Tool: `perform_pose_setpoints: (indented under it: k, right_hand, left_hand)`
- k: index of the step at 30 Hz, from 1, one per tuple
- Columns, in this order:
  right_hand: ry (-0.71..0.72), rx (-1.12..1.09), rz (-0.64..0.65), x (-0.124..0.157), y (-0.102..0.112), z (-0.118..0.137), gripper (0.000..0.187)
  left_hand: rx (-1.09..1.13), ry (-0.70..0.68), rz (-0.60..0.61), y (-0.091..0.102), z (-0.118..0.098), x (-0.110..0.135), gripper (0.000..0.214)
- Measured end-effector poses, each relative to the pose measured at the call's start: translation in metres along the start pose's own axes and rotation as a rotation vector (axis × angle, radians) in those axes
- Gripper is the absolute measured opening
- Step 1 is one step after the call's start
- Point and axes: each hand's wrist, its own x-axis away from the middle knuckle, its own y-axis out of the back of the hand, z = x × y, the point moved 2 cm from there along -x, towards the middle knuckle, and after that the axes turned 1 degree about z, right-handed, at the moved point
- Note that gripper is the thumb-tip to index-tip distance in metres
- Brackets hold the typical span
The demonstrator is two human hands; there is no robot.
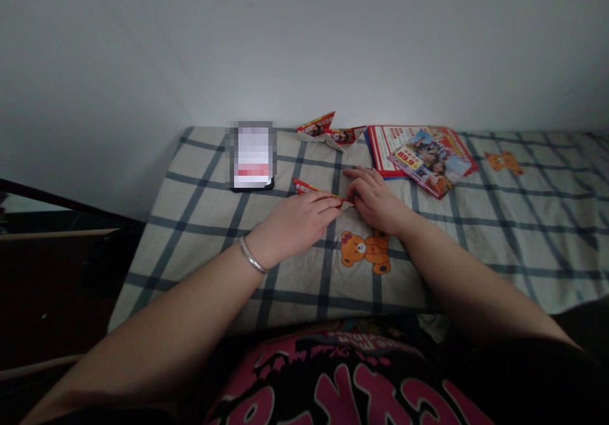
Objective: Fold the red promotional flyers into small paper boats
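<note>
Red paper (303, 187): touched by left hand (301, 222) and right hand (378, 200).
Grip: whether clamped by either hand cannot be told.
Folded leaflet (343, 137): seen at twelve o'clock.

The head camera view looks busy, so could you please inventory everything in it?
Wall: one, grey-white, back
Checked cloth: one, pale with dark lines, under the papers
Bear prints: at least two, orange, on the cloth
Device: one, dark-edged with blurred screen, back left
Folded papers: one or two (unclear), red and white, cloth's back edge
Printed sheets: several, red, white and blue, stacked back right
Leaflet: one, multicoloured, across the sheets
Folded strip: one, red, at both hands' fingers
Dark area: one, near-black, far left, contents unclear
Shirt: one, black with pink print, bottom
Bracelet: one, silver, left wrist
Left hand: one, bare, over the strip
Right hand: one, bare, at the strip's right end
</note>
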Motion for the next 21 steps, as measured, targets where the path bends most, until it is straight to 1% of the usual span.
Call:
perform_pose_setpoints:
  k: [5, 11, 17, 21]
  right_hand:
    - [-0.064, -0.03, 0.044, -0.001, 0.001, 0.005, 0.015]
    - [-0.079, 0.038, 0.085, -0.002, -0.003, 0.012, 0.024]
    - [-0.109, -0.014, 0.102, -0.004, -0.004, 0.01, 0.03]
    - [-0.118, -0.05, 0.109, -0.004, -0.004, 0.005, 0.034]
  left_hand:
    - [0.015, -0.006, 0.002, -0.003, 0.001, -0.001, 0.03]
    - [0.013, -0.007, -0.015, -0.003, 0.001, -0.002, 0.029]
    - [0.013, -0.012, -0.01, -0.001, -0.002, -0.004, 0.029]
    - [0.003, -0.008, -0.028, -0.002, -0.001, -0.003, 0.028]
